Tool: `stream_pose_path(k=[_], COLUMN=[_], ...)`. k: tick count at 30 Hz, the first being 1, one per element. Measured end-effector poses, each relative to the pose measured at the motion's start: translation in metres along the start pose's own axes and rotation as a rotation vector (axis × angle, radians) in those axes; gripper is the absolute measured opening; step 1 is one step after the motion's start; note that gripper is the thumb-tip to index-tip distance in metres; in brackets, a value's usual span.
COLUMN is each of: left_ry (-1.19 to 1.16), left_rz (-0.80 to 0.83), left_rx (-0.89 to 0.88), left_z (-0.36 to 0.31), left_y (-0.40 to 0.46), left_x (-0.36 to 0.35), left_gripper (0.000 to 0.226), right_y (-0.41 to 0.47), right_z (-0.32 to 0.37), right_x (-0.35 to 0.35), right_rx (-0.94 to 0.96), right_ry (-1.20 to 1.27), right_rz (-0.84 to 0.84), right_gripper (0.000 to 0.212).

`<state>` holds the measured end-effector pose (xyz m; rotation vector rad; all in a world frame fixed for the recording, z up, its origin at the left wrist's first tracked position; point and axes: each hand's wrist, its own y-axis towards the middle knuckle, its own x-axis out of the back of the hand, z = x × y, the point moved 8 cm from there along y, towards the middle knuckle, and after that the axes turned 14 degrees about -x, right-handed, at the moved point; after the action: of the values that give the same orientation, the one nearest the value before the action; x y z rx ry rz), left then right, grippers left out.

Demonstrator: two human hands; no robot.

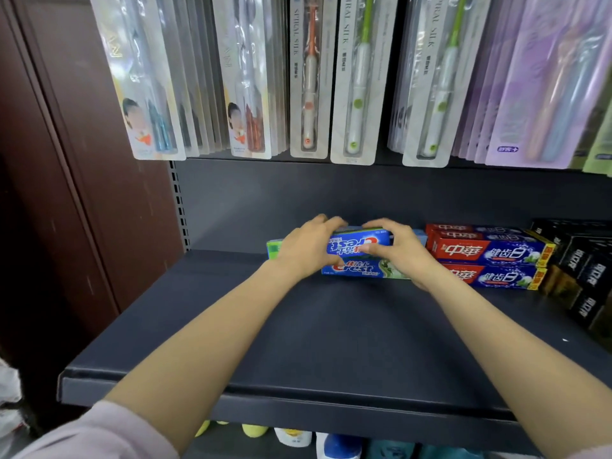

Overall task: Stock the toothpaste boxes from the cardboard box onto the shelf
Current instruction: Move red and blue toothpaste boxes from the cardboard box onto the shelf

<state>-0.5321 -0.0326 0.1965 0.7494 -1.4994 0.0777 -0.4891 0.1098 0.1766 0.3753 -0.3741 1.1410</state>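
- A brown panel stands at the far left, beside the shelving's slotted upright.
- A pale sleeve covers the left arm at the bottom left corner.
- The dark shelf runs across the middle of the view, with its front lip near the camera and a dark back wall behind.
- Toothbrush packs hang in rows above the shelf, clear ones to the left, orange and green handled ones in the middle, purple ones to the right.
- The left hand reaches to the back of the shelf and grips the left part of the top Crest box, with fingers curled over its top edge and the thumb on its front face.
- That top Crest box lies lengthwise on a lower Crest box, its logo upside down; the lower one's logo reads upright. A green box end shows just left of the left hand.
- Both boxes sit close to the back wall, stacked one on the other.
- The right hand grips the right part of the same top box, fingers curled over the top and the thumb across the front.
- Red and blue boxes are stacked just to the right, touching or nearly touching the Crest stack.
- Black boxes fill the far right of the shelf.
- Bottles show on the level below, under the shelf lip.
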Motion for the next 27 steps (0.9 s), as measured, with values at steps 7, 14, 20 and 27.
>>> stream_pose_path(k=[7,14,20,27], left_ry=[-0.321,-0.727,-0.287,-0.086], left_rz=[-0.057,-0.062,-0.529,-0.120], left_rx=[0.157,0.202,0.238,0.135], left_z=[0.019,0.008,0.027,0.021], left_y=[0.009,0.013,0.000,0.008], left_x=[-0.001,-0.008,0.040,0.001], left_gripper=[0.053,0.034,0.049,0.039], right_y=[0.006,0.011,0.007,0.013], right_z=[-0.011,0.011,0.053,0.040], right_x=[0.022,0.003,0.002,-0.025], right_rx=[-0.082,-0.102,0.137,0.283], right_ry=[0.421,0.404,-0.456,-0.836], right_rz=[-0.186,-0.076,-0.026,-0.067], right_gripper=[0.058,0.052,0.050,0.049])
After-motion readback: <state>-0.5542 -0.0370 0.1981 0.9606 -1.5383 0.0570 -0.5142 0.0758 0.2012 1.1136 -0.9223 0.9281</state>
